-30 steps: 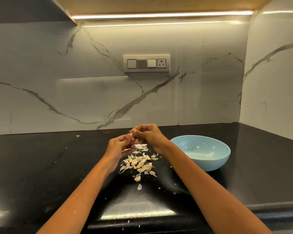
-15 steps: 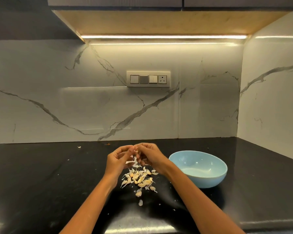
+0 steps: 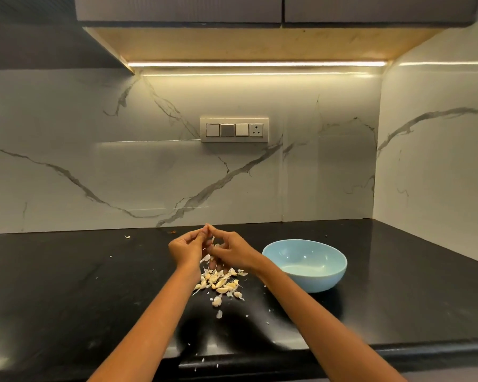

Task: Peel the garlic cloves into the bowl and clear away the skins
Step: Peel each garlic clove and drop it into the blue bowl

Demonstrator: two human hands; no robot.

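Pale garlic clove [image 3: 208, 230] stays pinched between left hand [image 3: 186, 248] and right hand [image 3: 229, 250], lifted higher than before, left of empty light-blue ceramic bowl [image 3: 305, 264]; peeling unfinished.

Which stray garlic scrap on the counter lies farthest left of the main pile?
The lone garlic scrap near the backsplash, far left of the hands; the other loose bits sit close around the pile.

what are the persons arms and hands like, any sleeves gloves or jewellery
Both forearms are bare right down to the bottom edge of the picture, with no sleeve in view. The left hand and right hand wear no gloves. No watch, bracelet or ring is visible, though the fingers are too small to rule out a thin ring.
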